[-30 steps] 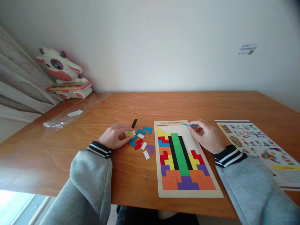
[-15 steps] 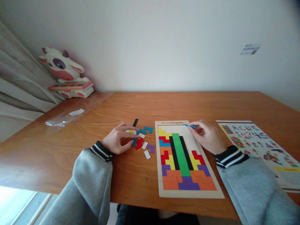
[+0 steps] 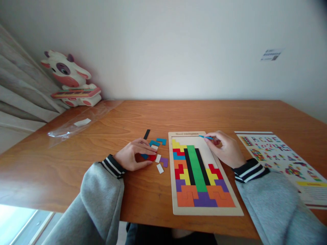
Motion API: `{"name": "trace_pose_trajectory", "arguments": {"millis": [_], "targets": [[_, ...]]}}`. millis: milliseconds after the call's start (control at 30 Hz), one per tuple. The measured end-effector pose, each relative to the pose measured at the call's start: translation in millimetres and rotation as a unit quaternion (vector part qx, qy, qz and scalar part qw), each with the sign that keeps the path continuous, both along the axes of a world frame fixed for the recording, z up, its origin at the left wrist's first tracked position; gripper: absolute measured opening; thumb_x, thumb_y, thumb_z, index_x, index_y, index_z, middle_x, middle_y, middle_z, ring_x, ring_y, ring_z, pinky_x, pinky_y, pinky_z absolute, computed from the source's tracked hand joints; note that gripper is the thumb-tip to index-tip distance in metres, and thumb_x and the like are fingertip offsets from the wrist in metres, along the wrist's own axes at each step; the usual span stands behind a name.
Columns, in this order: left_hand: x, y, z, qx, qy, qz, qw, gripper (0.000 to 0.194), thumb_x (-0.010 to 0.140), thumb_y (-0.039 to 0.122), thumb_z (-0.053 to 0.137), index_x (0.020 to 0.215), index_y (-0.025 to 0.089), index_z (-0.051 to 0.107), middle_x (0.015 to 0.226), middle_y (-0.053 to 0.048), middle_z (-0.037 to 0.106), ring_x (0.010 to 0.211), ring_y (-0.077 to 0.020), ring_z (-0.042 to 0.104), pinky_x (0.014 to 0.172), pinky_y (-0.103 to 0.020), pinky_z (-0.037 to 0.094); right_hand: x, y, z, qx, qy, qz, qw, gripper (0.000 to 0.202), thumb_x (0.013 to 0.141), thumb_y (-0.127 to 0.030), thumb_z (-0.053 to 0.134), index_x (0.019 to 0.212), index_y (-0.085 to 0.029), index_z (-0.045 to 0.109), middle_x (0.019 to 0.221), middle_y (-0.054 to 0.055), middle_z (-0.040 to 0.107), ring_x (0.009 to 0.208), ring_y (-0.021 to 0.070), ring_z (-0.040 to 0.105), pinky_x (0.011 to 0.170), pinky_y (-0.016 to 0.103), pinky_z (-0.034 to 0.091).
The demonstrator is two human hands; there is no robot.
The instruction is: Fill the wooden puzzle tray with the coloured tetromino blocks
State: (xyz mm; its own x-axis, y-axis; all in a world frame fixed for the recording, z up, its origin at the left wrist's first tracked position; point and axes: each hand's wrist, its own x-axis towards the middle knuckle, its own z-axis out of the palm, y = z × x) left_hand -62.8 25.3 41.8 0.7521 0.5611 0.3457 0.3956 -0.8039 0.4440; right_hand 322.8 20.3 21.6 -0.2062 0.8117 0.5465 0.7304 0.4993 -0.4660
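A blue puzzle piece [image 3: 207, 137] is pinched between the thumb and fingers of my right hand [image 3: 224, 147], over the upper right of the wooden puzzle board [image 3: 208, 211]. Coloured pieces fill much of the board, with a green column [image 3: 196, 168] between two black strips. My left hand [image 3: 134, 154] reaches over the loose pieces left of the board, thumb apart from the stretched fingers. A red piece [image 3: 152, 158] shows partly beneath them. Close by lie a purple piece [image 3: 165, 162], a white piece [image 3: 160, 168], blue pieces [image 3: 161, 141] and a black strip [image 3: 146, 134].
A printed pattern sheet [image 3: 276, 153] lies right of the board. At the back left stand a toy cow with a keyboard [image 3: 76, 80] and, before it, a clear plastic bag [image 3: 63, 131]. The wall [image 3: 178, 51] rises behind the table.
My left hand has shifted right and slightly down, now covering more of the red piece and hiding the yellow one. My right hand keeps the blue piece in nearly the same place.
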Motion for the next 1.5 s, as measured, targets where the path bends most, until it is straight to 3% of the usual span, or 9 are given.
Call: {"name": "trace_pose_trajectory", "arguments": {"millis": [167, 600, 933, 1200, 1500], "targets": [[-0.8, 0.9, -1.9, -0.002, 0.013, 0.004, 1.000, 0.033, 0.085, 0.029, 0.072, 0.118, 0.026, 0.073, 0.118, -0.007, 0.075, 0.108, -0.0239, 0.068, 0.099, -0.045, 0.054, -0.1, -0.1, 0.2, 0.000, -0.001, 0.000, 1.000, 0.012, 0.092, -0.032, 0.058, 0.095, -0.023, 0.066, 0.079, 0.004, 0.066, 0.063, 0.0179, 0.061, 0.060, 0.031, 0.050], [-0.5, 8.5, -8.8, 0.044, -0.004, 0.026, 0.999, 0.031, 0.084, 0.044, 0.076, 0.105, 0.021, 0.075, 0.101, -0.007, 0.078, 0.097, -0.0211, 0.072, 0.092, -0.036, 0.057, 2.5, 2.1, -4.7, -0.001, -0.006, 0.002, 1.000, 0.011, 0.091, -0.026, 0.060, 0.097, -0.020, 0.066, 0.078, 0.002, 0.064, 0.063, 0.0159, 0.061, 0.060, 0.029, 0.049], [1.2, 8.3, -9.4, 0.057, -0.013, 0.030, 0.998, 0.034, 0.082, 0.046, 0.077, 0.104, 0.019, 0.074, 0.101, -0.008, 0.078, 0.093, -0.0212, 0.073, 0.089, -0.033, 0.058, 3.1, 2.0, -5.9, -0.002, -0.003, 0.008, 1.000, 0.011, 0.091, -0.026, 0.059, 0.099, -0.021, 0.066, 0.080, 0.003, 0.066, 0.064, 0.0160, 0.061, 0.060, 0.029, 0.049], [3.9, 4.2, -6.5, 0.048, -0.019, 0.046, 0.998, 0.018, 0.093, 0.033, 0.067, 0.103, 0.021, 0.074, 0.096, -0.005, 0.078, 0.087, -0.0163, 0.074, 0.082, -0.026, 0.058, 2.6, 1.5, -4.2, -0.003, -0.005, 0.007, 1.000, 0.012, 0.091, -0.026, 0.059, 0.099, -0.021, 0.067, 0.077, 0.002, 0.064, 0.063, 0.0162, 0.060, 0.059, 0.029, 0.049], [5.9, 4.2, -5.8, 0.120, -0.052, 0.084, 0.988, 0.017, 0.097, 0.023, 0.058, 0.096, 0.019, 0.074, 0.085, -0.004, 0.077, 0.077, -0.0156, 0.072, 0.072, -0.024, 0.057, 2.0, 1.5, -4.5, 0.001, -0.008, 0.009, 1.000, 0.011, 0.091, -0.025, 0.059, 0.098, -0.021, 0.066, 0.077, 0.002, 0.064, 0.063, 0.0156, 0.060, 0.060, 0.029, 0.049]]}}
